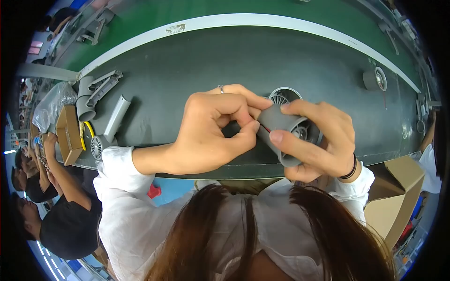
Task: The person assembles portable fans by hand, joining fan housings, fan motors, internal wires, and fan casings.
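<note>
1. My right hand [318, 140] is wrapped around a grey cylindrical housing [281, 124], near the middle of the dark belt [211, 61]; its long axis runs from near-left to far-right.
2. My left hand [211, 129] is just left of it, fingertips pinched together at its left end, nearer to that end than my right hand.
3. A brown carton [68, 133] sits far left; another carton [398, 196] is near right.
4. A pale label [175, 29] lies on the white strip at the belt's far edge.

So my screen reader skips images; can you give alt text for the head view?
Two hands hold a grey plastic cylinder over a dark conveyor belt: right hand grips it, left hand pinches its end. Other grey parts lie on the belt.
</note>
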Motion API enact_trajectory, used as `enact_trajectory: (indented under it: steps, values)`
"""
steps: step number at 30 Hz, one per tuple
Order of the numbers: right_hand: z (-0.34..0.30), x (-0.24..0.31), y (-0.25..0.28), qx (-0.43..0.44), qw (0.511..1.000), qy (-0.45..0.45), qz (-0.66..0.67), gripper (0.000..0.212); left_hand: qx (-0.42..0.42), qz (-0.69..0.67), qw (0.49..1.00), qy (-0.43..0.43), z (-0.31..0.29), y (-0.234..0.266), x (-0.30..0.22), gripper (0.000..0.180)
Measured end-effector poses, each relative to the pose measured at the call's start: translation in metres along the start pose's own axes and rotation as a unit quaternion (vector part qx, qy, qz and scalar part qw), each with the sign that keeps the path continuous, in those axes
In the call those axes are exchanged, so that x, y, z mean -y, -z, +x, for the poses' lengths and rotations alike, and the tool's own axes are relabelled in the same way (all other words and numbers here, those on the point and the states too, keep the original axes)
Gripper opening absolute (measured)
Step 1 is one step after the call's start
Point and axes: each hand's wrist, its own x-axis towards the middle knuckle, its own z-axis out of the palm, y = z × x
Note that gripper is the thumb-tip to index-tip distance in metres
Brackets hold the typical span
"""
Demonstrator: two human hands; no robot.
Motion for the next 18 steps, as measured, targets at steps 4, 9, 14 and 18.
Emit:
enact_trajectory:
  steps: [4,9,14,18]
  values:
    - [-0.005,0.007,0.0,0.055,0.998,-0.005,-0.003,0.029,0.003,0.025,1.0,0.01,0.0,-0.002,0.004,0.013]
    - [-0.005,0.008,-0.006,0.032,0.996,0.074,-0.043,0.039,0.012,0.084,0.996,-0.021,0.0,-0.005,0.006,0.015]
    - [0.001,0.004,0.007,0.059,0.998,0.038,-0.001,0.029,0.003,0.12,0.992,-0.049,0.001,0.0,0.009,0.012]
    - [0.006,0.001,0.035,0.071,0.995,-0.023,-0.063,0.034,-0.008,0.123,0.99,-0.065,0.011,0.002,-0.002,0.014]
